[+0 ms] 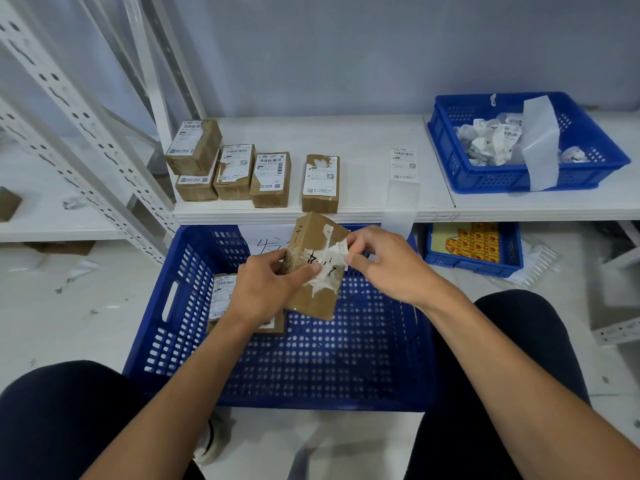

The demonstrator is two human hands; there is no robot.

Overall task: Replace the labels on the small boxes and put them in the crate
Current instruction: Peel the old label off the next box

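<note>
My left hand grips a small brown cardboard box over the big blue crate, thumb pressed on its torn white label. My right hand pinches the label's lifted upper corner, which is peeled away from the box. A labelled box lies in the crate's far left corner, partly hidden by my left hand. On the white shelf behind stand several more labelled boxes. A fresh label strip lies on the shelf to their right.
A smaller blue crate at the shelf's right end holds crumpled peeled labels and backing paper. Below it sits a blue tray with red-yellow stickers. A white perforated rack upright stands at left. My knees flank the big crate.
</note>
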